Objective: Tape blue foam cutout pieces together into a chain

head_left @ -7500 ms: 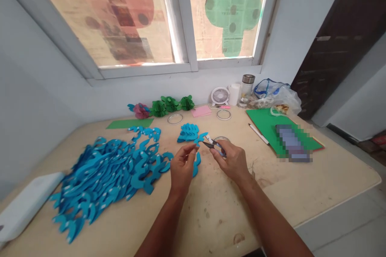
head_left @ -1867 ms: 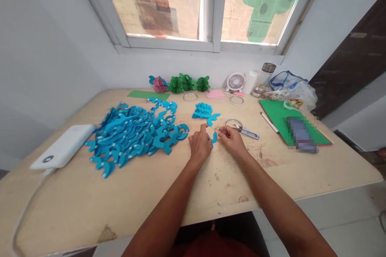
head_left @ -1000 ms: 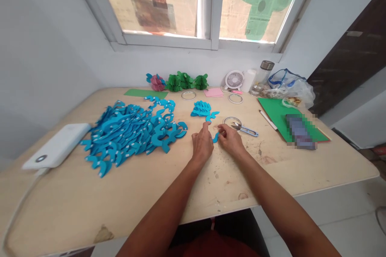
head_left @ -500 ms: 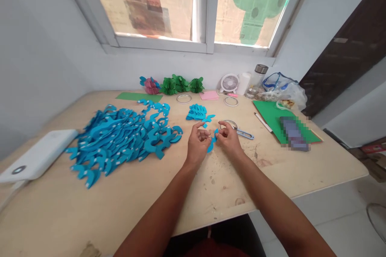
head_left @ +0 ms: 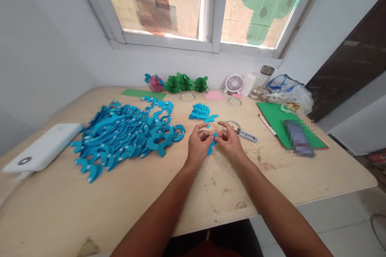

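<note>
Head view: blue cutout (head_left: 212,143) between hands (head_left: 199,146) (head_left: 230,143)

Craft rm; worktable (head_left: 129,213) w/ blue cutouts (head_left: 120,136)

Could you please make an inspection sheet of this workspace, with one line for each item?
Surface: light wooden table, scuffed and stained, with small scraps near the hands.
Job's things: small blue cut piece; large pile of blue cut shapes; smaller blue stack; blue-handled snips beside a metal ring.
Clutter: small white fan, glass bottle, plastic bag, green board.
Grips: left hand and right hand both pinch the small blue cut piece.
Cables: white cable at the white pack.
Surroundings: paper-covered window with painted shapes; dark door at right.
</note>
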Demonstrator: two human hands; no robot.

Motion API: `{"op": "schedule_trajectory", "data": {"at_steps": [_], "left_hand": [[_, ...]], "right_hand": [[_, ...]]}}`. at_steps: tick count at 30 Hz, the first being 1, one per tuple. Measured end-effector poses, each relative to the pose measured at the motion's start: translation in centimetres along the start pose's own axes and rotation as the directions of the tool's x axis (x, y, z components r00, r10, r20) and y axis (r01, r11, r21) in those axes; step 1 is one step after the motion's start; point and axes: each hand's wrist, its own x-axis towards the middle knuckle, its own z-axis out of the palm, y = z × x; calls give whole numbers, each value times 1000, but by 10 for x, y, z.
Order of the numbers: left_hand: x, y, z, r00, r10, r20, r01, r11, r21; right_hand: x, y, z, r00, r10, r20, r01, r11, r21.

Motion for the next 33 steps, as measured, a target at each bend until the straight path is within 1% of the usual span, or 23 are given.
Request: {"op": "schedule_trajectory", "data": {"at_steps": [5,10,15,18,23,26,29,33], "left_hand": [[1,0,-1,1000,-7,-17,7,1000,-17],[2,1,-1,998,5,-68,-7,999,-32],[-1,2,2,998,8,-57,-12,997,-75],[-3,4,2,998,-1,-62,-3,998,-68],[1,7,-3,992,8,-125,-11,1000,-24],[4,9,-6,990,35,-137,-32,999,24],[3,11,-8,991,97,-97,-86,990,112],[0,14,-8,979,199,-39,-184,953,240]], "right_hand": [[1,3,-2,1000,-8,3,8,999,40],[1,1,-1,1000,-2,9,1,999,45],[0,-1,0,1000,-7,-5,7,999,53],[0,-3,0,1000,-18,-4,18,998,60],[-2,-8,-1,1000,-31,-1,31,998,46],[-2,-11,-1,999,-39,-7,39,999,16],[-3,-12,-2,998,-64,0,64,997,-41],[-3,-13,-2,996,-90,5,90,986,-138]]}}
